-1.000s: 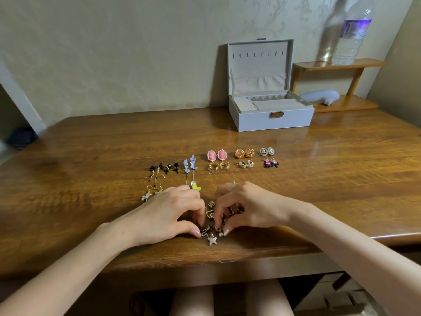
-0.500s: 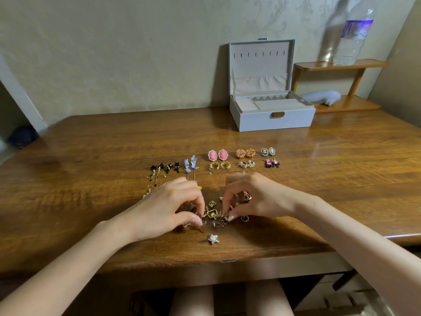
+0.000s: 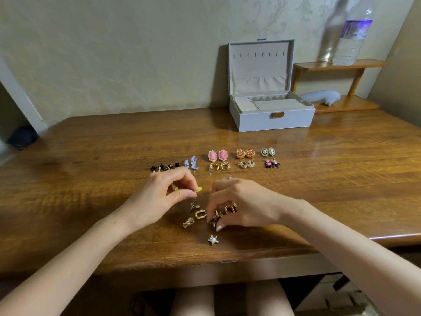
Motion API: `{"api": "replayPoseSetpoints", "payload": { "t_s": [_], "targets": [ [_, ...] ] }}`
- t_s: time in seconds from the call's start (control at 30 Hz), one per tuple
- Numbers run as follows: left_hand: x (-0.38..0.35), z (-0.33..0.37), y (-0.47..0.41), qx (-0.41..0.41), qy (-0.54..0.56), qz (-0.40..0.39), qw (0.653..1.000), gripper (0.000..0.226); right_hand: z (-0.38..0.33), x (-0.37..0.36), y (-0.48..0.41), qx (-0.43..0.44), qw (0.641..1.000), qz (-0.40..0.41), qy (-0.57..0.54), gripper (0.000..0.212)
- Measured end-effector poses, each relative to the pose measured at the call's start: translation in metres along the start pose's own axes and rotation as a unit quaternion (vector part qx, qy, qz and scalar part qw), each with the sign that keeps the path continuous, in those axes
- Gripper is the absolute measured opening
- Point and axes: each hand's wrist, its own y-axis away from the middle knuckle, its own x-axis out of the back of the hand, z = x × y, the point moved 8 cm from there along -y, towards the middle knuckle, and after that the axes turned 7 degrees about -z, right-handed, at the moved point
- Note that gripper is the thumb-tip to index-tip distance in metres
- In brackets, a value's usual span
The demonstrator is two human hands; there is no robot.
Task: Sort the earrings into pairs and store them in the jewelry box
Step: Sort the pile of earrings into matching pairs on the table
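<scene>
My left hand [image 3: 164, 197] pinches a small dangling earring [image 3: 193, 206] above the unsorted pile [image 3: 211, 215]. My right hand [image 3: 239, 201] is curled over that pile; whether it holds anything, I cannot tell. Risk: hooks snagging and dragging neighbours, or knocking the star earring [image 3: 213, 239] off the near table edge [image 3: 227, 261]. Sorted pairs [image 3: 241, 158] lie beyond, clear tabletop before the open jewelry box [image 3: 271, 119].
</scene>
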Motion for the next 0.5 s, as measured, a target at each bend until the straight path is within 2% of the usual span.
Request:
{"api": "replayPoseSetpoints", "payload": {
  "t_s": [0.27, 0.37, 0.5],
  "targets": [
    [0.003, -0.005, 0.003, 0.01, -0.004, 0.014, 1.0, 0.008, 0.006, 0.0, -0.002, 0.001, 0.999, 0.007, -0.042, 0.014],
    [0.003, -0.006, 0.003, 0.015, -0.003, 0.018, 1.0, 0.008, 0.014, 0.012, -0.001, -0.006, 0.99, 0.042, -0.132, 0.013],
    [0.006, -0.008, 0.003, 0.018, 0.01, 0.027, 0.999, 0.01, 0.036, 0.024, -0.002, -0.053, 0.947, 0.101, -0.301, 0.009]
  ]
}}
